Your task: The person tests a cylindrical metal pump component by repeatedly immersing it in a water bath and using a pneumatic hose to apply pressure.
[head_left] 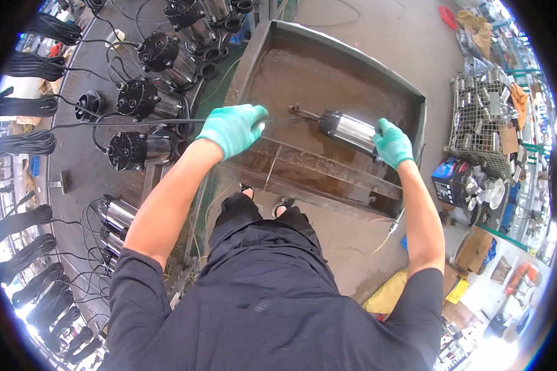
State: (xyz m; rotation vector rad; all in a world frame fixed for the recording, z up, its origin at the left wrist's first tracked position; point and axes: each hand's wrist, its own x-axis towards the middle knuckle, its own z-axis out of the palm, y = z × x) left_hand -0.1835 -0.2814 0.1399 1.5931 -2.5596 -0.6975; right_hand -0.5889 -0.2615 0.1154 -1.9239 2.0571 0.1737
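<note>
My left hand (232, 130), in a green glove, is closed around a black cable (161, 121) that stretches in from a coil at the left. Over the shallow metal tank (252, 73), my right hand (394, 143), gloved in the same green, grips the near right end of a pump motor (351, 130). The motor has a shiny steel cylinder body and a black end cap, and it lies tilted, its capped end toward the left. A short rod-like fitting (304, 112) sticks out from that cap toward my left hand. Brownish liquid covers the tank floor; whether the motor touches it, I cannot tell.
Several similar motors (145, 101) lie on the grey bench (80, 179) at left, with black cable coils (21, 142) along its far edge. A ledge (334, 168) crosses the tank's near side. A wire basket (479, 114) of metal parts and a box (450, 181) stand right.
</note>
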